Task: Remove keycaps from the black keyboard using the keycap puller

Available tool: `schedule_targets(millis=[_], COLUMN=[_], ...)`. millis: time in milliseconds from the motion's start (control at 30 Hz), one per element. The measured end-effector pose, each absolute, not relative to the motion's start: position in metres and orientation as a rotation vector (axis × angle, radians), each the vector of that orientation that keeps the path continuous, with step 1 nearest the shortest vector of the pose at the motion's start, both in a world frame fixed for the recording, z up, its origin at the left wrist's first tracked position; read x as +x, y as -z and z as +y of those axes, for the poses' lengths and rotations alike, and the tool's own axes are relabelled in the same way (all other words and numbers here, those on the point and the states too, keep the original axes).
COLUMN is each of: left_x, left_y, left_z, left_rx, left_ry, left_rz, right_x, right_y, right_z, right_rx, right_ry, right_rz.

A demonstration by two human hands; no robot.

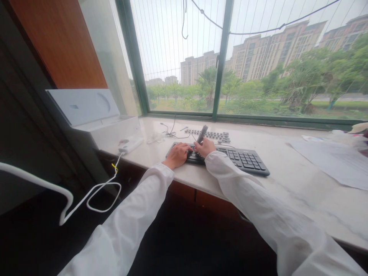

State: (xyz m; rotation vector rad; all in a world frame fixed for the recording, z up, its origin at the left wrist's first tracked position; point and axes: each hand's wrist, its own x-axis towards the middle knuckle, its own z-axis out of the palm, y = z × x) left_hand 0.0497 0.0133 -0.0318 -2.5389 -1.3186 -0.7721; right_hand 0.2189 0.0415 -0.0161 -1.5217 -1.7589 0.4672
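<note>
A black keyboard (249, 160) lies along the front of the windowsill. Its number pad has keys on, while part of the left section between my hands shows bare key sockets. My left hand (178, 154) rests on the left end of the keyboard, fingers lying over it and holding nothing visible. My right hand (206, 147) is closed around a dark brush-like tool (202, 132), which stands tilted with its upper end above the fist. Its lower end is hidden by the fingers. Loose dark keycaps (216, 135) lie in rows just behind the keyboard.
An open white box (115, 130) stands at the left, beside a white power strip (126, 147) with its cable hanging off the edge. A thin black cable (170, 133) lies near the window. Papers (333, 157) and crumpled white plastic (349, 137) are at the right.
</note>
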Motion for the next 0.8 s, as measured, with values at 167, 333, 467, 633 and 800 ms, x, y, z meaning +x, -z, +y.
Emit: schedule_targets(millis=[167,333,467,633,800], left_x=[0.050,0.050,0.048,0.047,0.047], left_y=[0.031,0.032,0.033,0.033,0.032], left_z=[0.012,0.013,0.015,0.016,0.016], left_rx=[-2.553,-2.552,-2.553,-2.561,-2.570], left_ry=[0.774,0.803,0.783,0.805,0.837], left_rz=[-1.328,-1.317,-1.310,-1.297,-1.347], right_x=[0.222,0.218,0.212,0.212,0.216], right_y=[0.017,0.012,0.010,0.011,0.014], right_z=[0.042,0.035,0.031,0.032,0.036], right_rx=[-1.454,-1.438,-1.412,-1.300,-1.234], right_ry=[-0.746,-0.578,-0.315,-0.221,-0.300], right_rz=[-1.677,-1.799,-1.987,-2.079,-2.006])
